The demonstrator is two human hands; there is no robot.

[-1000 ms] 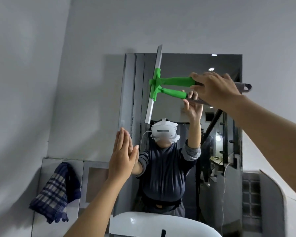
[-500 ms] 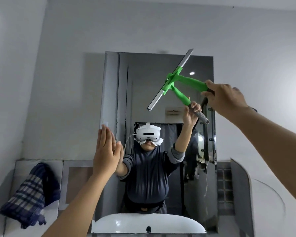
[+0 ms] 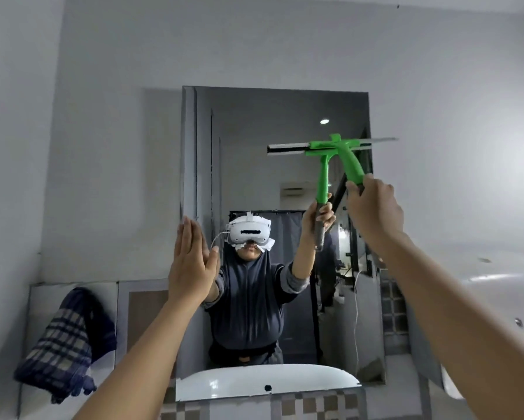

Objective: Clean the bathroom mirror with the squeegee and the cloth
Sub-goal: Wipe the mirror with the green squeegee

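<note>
Right hand [image 3: 372,213] clenched on the green plastic squeegee [image 3: 342,156]; its handle rises from the grip to a blade lying level across the frameless wall mirror's [image 3: 254,131] upper right. Left hand [image 3: 191,265] flat, released (by the mirror's left edge). Blue checked cloth [image 3: 63,341] hangs far left, nearer that hand. Downstroke likely next.

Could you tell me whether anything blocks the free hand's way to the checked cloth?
Nothing visible does. The left hand is open at the mirror's left edge, and the cloth hangs below and to its left on the wall, with only bare wall between.
</note>
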